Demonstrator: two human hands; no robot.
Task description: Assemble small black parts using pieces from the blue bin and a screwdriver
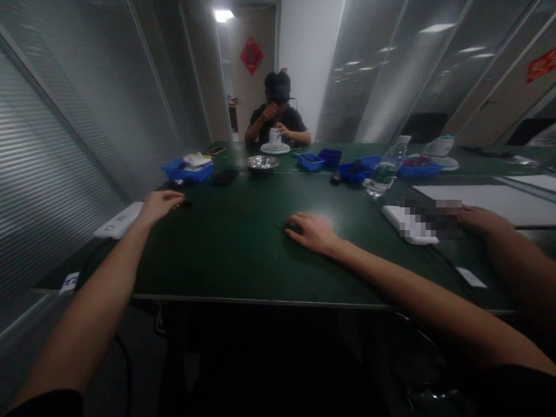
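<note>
At the left of the green table (pixel 234 260), my left hand (pixel 158 207) is closed, its fingertips pressed together. A small dark patch (pixel 186 204) lies by those fingertips; I cannot tell whether it is an object or a shadow. My right hand (pixel 316 233) rests on the tabletop right of the middle, fingers curled round a small dark tool (pixel 290 226). A thin tip points left out of that hand. The tool's handle is mostly hidden, so its exact kind is unclear.
White power strips (pixel 121 221) (pixel 408 225) lie at left and right. Beyond are blue baskets (pixel 187 171), a metal bowl (pixel 262 164) and a water bottle (pixel 386 169). Across the table sits a person (pixel 278 116) with a white fan (pixel 275 145). Another person's hand (pixel 486 221) reaches in from the right.
</note>
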